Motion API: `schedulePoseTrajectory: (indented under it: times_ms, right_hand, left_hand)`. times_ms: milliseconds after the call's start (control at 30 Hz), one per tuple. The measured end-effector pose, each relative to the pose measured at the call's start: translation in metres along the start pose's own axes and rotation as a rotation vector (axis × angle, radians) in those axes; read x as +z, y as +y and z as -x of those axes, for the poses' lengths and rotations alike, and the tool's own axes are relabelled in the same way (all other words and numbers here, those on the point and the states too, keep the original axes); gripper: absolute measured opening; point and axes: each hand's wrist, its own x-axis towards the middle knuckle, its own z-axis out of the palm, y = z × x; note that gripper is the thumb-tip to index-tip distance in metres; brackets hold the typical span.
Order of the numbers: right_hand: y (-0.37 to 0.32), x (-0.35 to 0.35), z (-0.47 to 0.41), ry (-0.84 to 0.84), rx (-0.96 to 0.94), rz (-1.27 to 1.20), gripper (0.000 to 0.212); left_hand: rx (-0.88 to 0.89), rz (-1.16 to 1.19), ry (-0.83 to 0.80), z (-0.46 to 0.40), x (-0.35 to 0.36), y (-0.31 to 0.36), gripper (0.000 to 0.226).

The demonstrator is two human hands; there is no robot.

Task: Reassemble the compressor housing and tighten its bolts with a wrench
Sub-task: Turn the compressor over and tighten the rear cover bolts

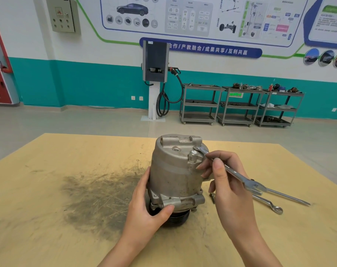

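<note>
- Nearest the camera, two forearms reach in over the yellowish counter [48,189] toward the compressor housing [175,176], which stands on end near the counter's middle, its dark pulley end down.
- At the housing's lower near-left side the left hand [144,207] grasps it, thumb pressed on the bottom mounting lug and fingers round the far side, steadying it.
- To the housing's right, the right hand [227,187] pinches the shank of a combination wrench [229,169] between thumb and fingers; the wrench's upper end sits at the bolt [193,153] on the housing's top right shoulder, its open end sticking out past the hand.
- Judging from this, the housing is already together and the tightening step is in hand, on this top bolt.
- Whether the wrench head is fully seated on the bolt cannot be told; the next move likely calls for seating it square and swinging the handle while the left hand resists the twist.
- Right of the housing's base lie a loose bolt [212,197], a ring spanner [268,204] and a long thin rod [288,196], perhaps a screwdriver shaft, close under the wrench's swing.
- Left of the housing, a dark greasy smear [98,195] marks the counter.
- Well behind the housing stand a charging post [155,62] and three grey trolleys [239,105] against the wall.
</note>
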Motion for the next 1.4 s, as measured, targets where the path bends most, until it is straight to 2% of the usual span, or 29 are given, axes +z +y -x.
schedulePoseTrajectory:
  times_ms: [367,1033,1233,1400]
  right_hand:
    - [-0.002,-0.001,0.0,-0.014,-0.03,0.065,0.021]
    - [0.004,-0.01,-0.002,0.011,0.059,-0.128,0.023]
    - [0.002,-0.006,0.001,-0.03,-0.005,-0.021,0.017]
    - [0.001,-0.003,0.003,-0.027,-0.016,0.007,0.021]
  left_hand:
    - [0.032,-0.004,0.006,-0.001,0.0,-0.006,0.094]
    - [0.065,0.016,0.004,-0.002,0.0,-0.009,0.093]
    - [0.06,0.01,0.006,-0.002,0.0,-0.009,0.093]
    - [0.04,0.004,0.007,-0.001,0.0,-0.007,0.095]
